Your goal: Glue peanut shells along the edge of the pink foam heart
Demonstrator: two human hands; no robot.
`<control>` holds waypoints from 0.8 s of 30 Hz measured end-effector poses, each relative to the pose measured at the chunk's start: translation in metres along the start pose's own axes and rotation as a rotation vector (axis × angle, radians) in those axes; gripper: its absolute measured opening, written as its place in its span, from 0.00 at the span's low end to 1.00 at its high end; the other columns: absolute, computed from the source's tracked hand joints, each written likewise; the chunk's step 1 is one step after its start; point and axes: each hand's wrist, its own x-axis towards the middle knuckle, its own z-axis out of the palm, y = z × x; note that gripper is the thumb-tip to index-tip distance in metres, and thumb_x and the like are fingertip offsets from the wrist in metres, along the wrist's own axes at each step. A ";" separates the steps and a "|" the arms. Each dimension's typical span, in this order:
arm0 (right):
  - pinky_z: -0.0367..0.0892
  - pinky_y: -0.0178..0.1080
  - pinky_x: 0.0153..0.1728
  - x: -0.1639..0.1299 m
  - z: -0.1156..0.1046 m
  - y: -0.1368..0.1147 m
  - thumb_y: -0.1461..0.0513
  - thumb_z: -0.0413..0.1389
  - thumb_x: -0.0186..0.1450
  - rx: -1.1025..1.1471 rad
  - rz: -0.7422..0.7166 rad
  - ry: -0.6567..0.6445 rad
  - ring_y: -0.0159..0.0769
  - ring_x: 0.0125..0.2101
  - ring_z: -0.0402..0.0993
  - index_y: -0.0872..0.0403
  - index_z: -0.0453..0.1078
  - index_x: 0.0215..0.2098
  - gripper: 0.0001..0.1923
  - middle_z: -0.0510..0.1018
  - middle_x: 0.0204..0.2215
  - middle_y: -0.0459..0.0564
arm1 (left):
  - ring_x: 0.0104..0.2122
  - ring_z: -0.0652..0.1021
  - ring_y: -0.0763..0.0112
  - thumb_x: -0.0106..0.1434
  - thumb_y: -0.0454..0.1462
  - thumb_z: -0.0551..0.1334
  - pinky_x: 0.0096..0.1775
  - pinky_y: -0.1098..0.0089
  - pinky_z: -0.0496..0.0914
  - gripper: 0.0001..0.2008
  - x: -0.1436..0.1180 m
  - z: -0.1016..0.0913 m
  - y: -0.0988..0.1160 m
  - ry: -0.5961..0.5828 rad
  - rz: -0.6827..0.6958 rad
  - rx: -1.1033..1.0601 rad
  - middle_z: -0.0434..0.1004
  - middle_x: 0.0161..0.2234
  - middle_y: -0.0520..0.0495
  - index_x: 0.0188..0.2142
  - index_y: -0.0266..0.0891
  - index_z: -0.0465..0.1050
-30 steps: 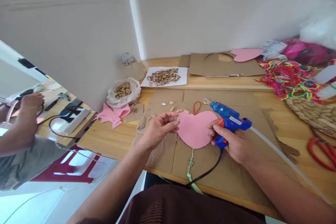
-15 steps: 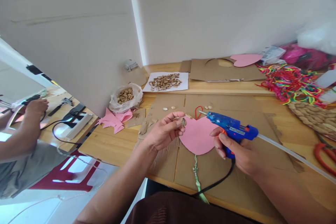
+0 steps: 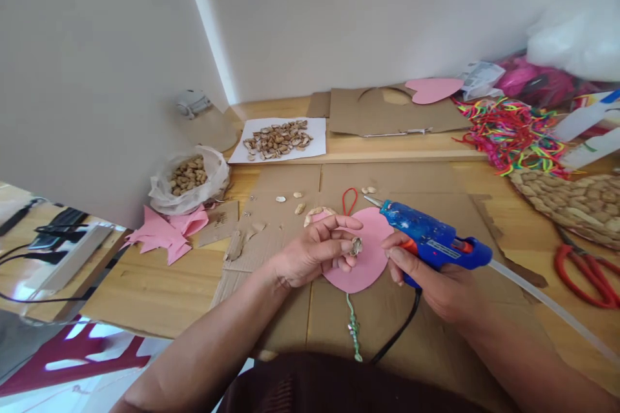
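Left hand (image 3: 314, 251) has dropped from above the table onto the pink heart (image 3: 368, 251) since half a second ago, and the shell piece (image 3: 356, 246) it pinches now sits right over the heart's middle. Fingers closed together on the shell, thumb and fingertips clamping it, knuckles resting on the heart's left lobe.

Right hand (image 3: 436, 274) is wrapped tight on the blue glue gun (image 3: 433, 242) — index finger along the orange trigger, nozzle pointing left over the heart's upper right edge, close to the shell but not touching it. Clear glue stick (image 3: 552, 310) trails out the back toward the right; black cord (image 3: 402, 329) drops from the handle toward the table edge.

Heart lies flat on the cardboard sheet (image 3: 436, 200), red loop (image 3: 349, 197) at its top, green cord (image 3: 353, 329) hanging from its tip. A few loose shells (image 3: 299, 208) lie on the cardboard just up-left of the heart.

Farther out: plastic bag of peanuts (image 3: 188, 177) and pink paper scraps (image 3: 167, 235) to the left, white sheet with a pile of shells (image 3: 278, 139) behind. Second pink heart (image 3: 433, 89) on cut cardboard at the back, bright coloured cords (image 3: 513, 132) and a woven mat (image 3: 571, 200) to the right, red scissors (image 3: 586, 271) near the right edge.
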 end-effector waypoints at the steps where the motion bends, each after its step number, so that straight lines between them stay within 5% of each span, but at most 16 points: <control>1: 0.67 0.37 0.27 0.000 0.001 0.000 0.50 0.61 0.67 -0.015 0.022 0.002 0.32 0.23 0.70 0.49 0.75 0.39 0.12 0.73 0.21 0.43 | 0.28 0.78 0.78 0.58 0.36 0.72 0.31 0.77 0.71 0.19 0.001 0.000 -0.002 -0.013 0.003 0.022 0.75 0.31 0.51 0.47 0.39 0.72; 4: 0.68 0.38 0.30 -0.001 0.001 -0.002 0.50 0.60 0.68 -0.065 0.092 0.010 0.33 0.25 0.71 0.50 0.75 0.39 0.13 0.74 0.22 0.43 | 0.30 0.76 0.78 0.60 0.36 0.70 0.33 0.76 0.72 0.15 0.001 -0.003 -0.004 0.010 0.126 0.176 0.75 0.34 0.50 0.46 0.38 0.72; 9: 0.69 0.37 0.29 0.001 0.000 0.001 0.50 0.59 0.68 -0.116 0.093 -0.022 0.33 0.25 0.71 0.49 0.73 0.37 0.12 0.74 0.22 0.43 | 0.34 0.75 0.76 0.63 0.33 0.66 0.36 0.74 0.71 0.11 -0.002 -0.008 -0.004 0.263 0.465 0.725 0.76 0.38 0.47 0.46 0.38 0.72; 12: 0.69 0.38 0.30 0.003 -0.002 0.005 0.50 0.59 0.69 -0.147 0.075 -0.003 0.34 0.26 0.71 0.49 0.73 0.36 0.12 0.74 0.24 0.44 | 0.34 0.76 0.76 0.65 0.32 0.64 0.37 0.72 0.72 0.13 -0.005 -0.007 -0.005 0.315 0.587 1.010 0.77 0.39 0.47 0.49 0.39 0.73; 19: 0.70 0.48 0.50 0.007 -0.008 0.007 0.50 0.62 0.66 -0.305 0.005 0.118 0.47 0.43 0.77 0.46 0.78 0.38 0.11 0.82 0.39 0.49 | 0.35 0.77 0.73 0.66 0.32 0.63 0.40 0.70 0.73 0.16 -0.016 -0.001 0.002 0.390 0.554 1.156 0.79 0.37 0.48 0.53 0.41 0.72; 24: 0.71 0.52 0.49 0.010 -0.007 0.005 0.47 0.62 0.64 -0.306 0.013 0.088 0.51 0.44 0.78 0.47 0.79 0.35 0.14 0.83 0.38 0.50 | 0.34 0.78 0.72 0.64 0.31 0.63 0.40 0.70 0.73 0.16 -0.036 0.000 0.002 0.525 0.564 1.157 0.80 0.36 0.49 0.51 0.43 0.74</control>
